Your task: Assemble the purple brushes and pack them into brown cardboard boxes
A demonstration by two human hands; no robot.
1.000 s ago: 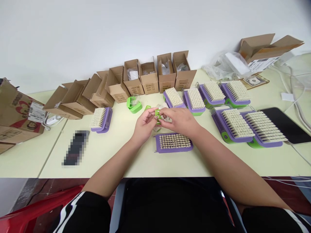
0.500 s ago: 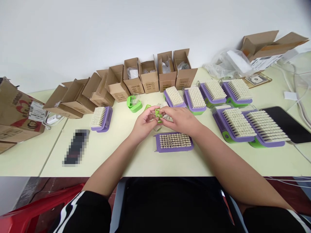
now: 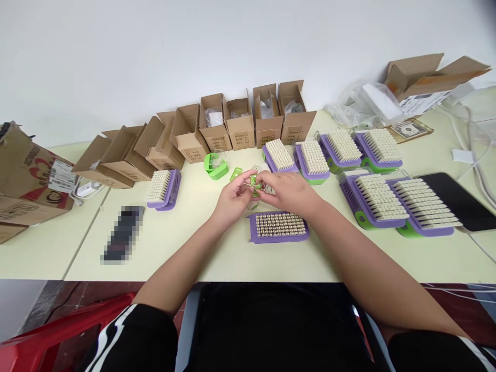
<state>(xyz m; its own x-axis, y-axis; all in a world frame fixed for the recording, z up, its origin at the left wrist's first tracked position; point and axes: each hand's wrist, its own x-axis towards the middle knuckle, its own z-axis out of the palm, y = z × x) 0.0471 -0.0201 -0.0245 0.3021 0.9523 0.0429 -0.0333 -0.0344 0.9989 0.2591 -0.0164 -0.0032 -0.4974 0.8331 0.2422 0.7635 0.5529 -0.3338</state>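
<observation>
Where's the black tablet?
Head view, right side: the black tablet lies at the table's right end, beside the rightmost purple bristle block.

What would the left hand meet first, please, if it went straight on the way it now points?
The left hand would probably meet the right hand first, just past the small green part they hold between them; exact depth is unclear.

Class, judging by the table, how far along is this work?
Six bristled purple units grouped on the right look finished. In hand is a small green part, held between the left hand and right hand. Apparently left: the purple bristled piece nearest the person and the green shell by the cartons.
</observation>
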